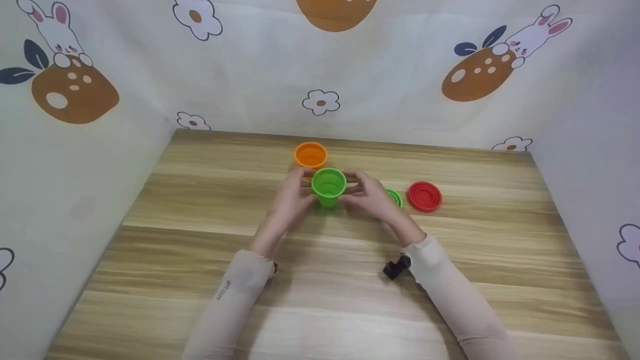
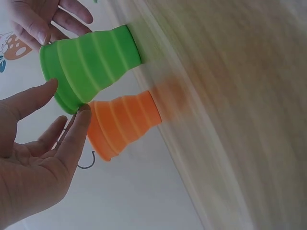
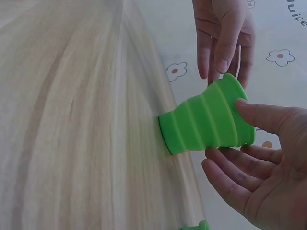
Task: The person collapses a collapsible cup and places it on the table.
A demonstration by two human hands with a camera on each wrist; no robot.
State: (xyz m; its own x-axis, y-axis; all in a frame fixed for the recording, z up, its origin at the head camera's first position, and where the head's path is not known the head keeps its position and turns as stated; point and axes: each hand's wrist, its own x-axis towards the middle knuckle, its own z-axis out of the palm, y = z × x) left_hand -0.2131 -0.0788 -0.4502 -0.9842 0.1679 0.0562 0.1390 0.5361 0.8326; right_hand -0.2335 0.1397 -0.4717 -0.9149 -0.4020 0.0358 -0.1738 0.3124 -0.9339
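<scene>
A green collapsible cup [image 1: 329, 184], drawn out to full height with ridged walls, stands upright on the table between both hands. My left hand [image 1: 291, 195] holds it at the left side of the rim, thumb near and fingers beyond, as the left wrist view shows. On the opposite side my right hand [image 1: 371, 196] holds the rim between thumb [image 3: 261, 115] and fingers. Just behind the green cup is an orange collapsible cup [image 1: 311, 154], also extended and upright; the left fingertips overlap it in the head view.
Right of the right hand lies a red collapsible cup [image 1: 424, 196], folded flat. A second green piece [image 1: 395, 198], flat and ringed, is partly hidden by that hand. Printed cloth walls [image 1: 260, 75] enclose the wooden table [image 1: 320, 305] at the back and sides.
</scene>
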